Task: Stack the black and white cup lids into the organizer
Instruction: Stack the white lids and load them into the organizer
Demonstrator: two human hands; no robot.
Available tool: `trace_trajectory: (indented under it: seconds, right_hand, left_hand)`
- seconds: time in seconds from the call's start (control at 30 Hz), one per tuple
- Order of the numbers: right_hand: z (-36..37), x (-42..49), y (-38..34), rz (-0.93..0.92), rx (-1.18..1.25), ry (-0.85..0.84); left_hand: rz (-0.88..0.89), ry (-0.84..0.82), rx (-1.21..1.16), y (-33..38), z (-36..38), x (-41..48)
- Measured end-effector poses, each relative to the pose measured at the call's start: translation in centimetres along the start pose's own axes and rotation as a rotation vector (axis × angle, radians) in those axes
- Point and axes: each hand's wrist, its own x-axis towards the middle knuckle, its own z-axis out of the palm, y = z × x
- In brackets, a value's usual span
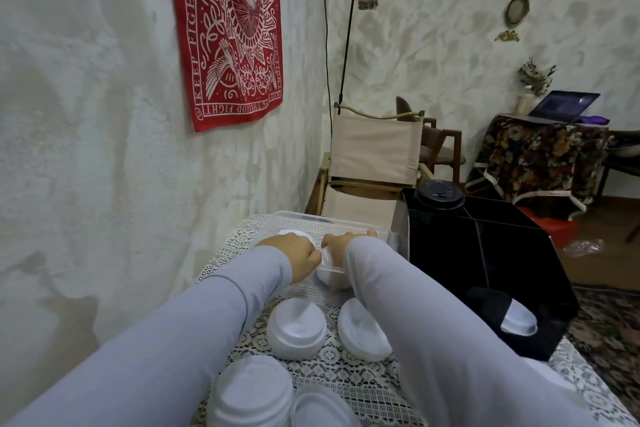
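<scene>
Both arms reach into a clear plastic bin (pixel 311 218) at the far end of the table. My left hand (pixel 299 255) has curled fingers that pinch the edge of a white lid (pixel 327 279) in the bin. My right hand (pixel 346 241), partly hidden by its sleeve, curls over the same lid from the right. Another white lid (pixel 294 234) lies behind the left hand. Two stacks of white lids (pixel 296 328) (pixel 362 329) stand on the cloth, and two more (pixel 249 392) (pixel 322 406) stand nearer. The black organizer (pixel 485 253) stands right, with black lids (pixel 439 196) on top and white lids (pixel 519 321) in its lower slot.
The table carries a white lace cloth (pixel 346 381) and runs along the wall on the left. A folding canvas chair (pixel 374 149) stands just beyond the bin. Farther right are a floral-covered table (pixel 540 156) with a laptop and a patterned rug (pixel 609 329).
</scene>
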Motion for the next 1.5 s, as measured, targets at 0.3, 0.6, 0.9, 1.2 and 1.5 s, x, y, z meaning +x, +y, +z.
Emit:
trace_trajectory:
  seconds: [0.3, 0.6, 0.9, 1.2, 1.5]
  right_hand:
    - [-2.0, -3.0, 1.3, -0.060, 0.241, 0.240]
    - [-3.6, -8.3, 2.1, -0.248, 0.452, 0.344]
    - [-2.5, -13.1, 2.9, -0.305, 0.511, 0.424]
    - [-1.4, -17.0, 4.1, -0.307, 0.564, 0.467]
    - [0.8, -19.3, 5.2, -0.156, 0.474, 0.290]
  left_hand:
    - [-0.165, 0.021, -0.207, -0.3, -0.3, 1.3]
    - [-0.135, 0.069, -1.227, 0.9, -1.7, -0.8]
    - [-0.133, -0.075, -1.597, 3.3, -2.4, -5.6]
    - [-0.165, -0.090, -1.543, 4.5, -2.2, -9.4]
    - [-0.380, 0.103, -1.547, 3.3, -1.9, -11.6]
